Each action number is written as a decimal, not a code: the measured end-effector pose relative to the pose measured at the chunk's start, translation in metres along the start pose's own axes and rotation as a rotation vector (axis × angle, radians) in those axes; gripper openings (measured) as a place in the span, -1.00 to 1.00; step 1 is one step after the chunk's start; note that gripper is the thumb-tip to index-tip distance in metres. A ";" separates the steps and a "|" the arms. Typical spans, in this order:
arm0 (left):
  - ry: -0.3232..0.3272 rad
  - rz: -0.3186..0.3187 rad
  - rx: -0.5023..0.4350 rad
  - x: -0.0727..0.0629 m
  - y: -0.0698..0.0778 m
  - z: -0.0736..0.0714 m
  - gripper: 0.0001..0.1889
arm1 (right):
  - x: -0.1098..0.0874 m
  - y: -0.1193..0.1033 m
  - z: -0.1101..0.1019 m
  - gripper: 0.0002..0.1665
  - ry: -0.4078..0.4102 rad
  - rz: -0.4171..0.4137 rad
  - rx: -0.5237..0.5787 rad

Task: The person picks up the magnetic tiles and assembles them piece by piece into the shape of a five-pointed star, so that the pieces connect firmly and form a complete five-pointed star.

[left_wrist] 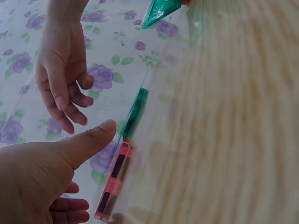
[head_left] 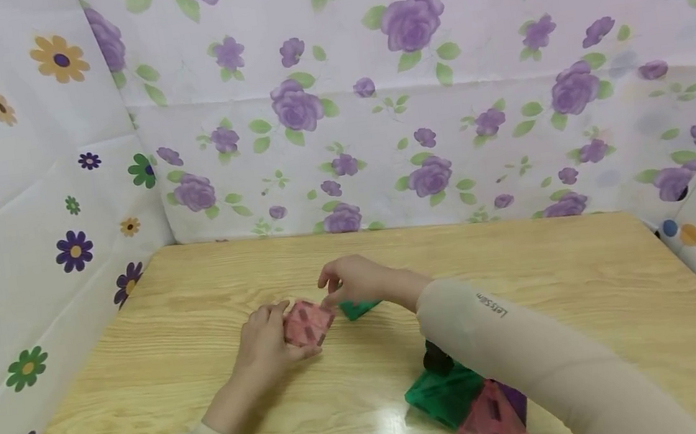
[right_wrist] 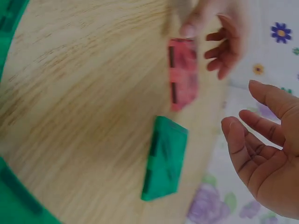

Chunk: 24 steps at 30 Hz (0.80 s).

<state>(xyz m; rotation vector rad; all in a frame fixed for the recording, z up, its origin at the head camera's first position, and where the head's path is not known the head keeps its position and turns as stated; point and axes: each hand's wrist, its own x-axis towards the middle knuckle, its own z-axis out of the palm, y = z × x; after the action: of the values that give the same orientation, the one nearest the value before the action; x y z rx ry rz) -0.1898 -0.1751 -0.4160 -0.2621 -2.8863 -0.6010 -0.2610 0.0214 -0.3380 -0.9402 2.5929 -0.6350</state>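
A translucent pink magnetic tile (head_left: 307,323) with dark magnets along its edges lies flat on the table. My left hand (head_left: 265,341) is at its left side, thumb and fingers spread around the near and far edges without a grip. Beyond the pink tile is a green magnetic tile (right_wrist: 164,158), partly covered by my right hand in the head view. My right hand (head_left: 356,281) hovers over that green tile, its fingers loosely bent with nothing between them. In the left wrist view the green tile (left_wrist: 135,113) and pink tile (left_wrist: 112,179) lie end to end.
Nearer on the right, a group of magnetic tiles has a green piece (head_left: 444,395), a pink piece (head_left: 494,423) and a purple piece (head_left: 516,403), partly under the right sleeve (head_left: 520,348). Flowered cloth (head_left: 377,134) hangs behind the wooden table (head_left: 554,249).
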 end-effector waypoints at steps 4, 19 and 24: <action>-0.009 -0.008 -0.001 -0.002 -0.003 0.002 0.00 | 0.012 0.000 0.015 -0.58 -0.019 0.024 -0.025; -0.005 -0.055 -0.016 -0.001 -0.009 0.009 -0.11 | 0.025 0.000 0.044 -0.71 0.011 0.145 -0.083; -0.001 -0.066 -0.091 -0.003 -0.010 0.012 -0.16 | 0.027 -0.005 0.045 -0.77 -0.017 0.209 -0.022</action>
<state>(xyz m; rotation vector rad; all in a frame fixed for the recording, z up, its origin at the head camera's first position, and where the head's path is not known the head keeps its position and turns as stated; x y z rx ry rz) -0.1908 -0.1795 -0.4307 -0.1805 -2.8823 -0.7446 -0.2591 -0.0133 -0.3777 -0.6658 2.6411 -0.5403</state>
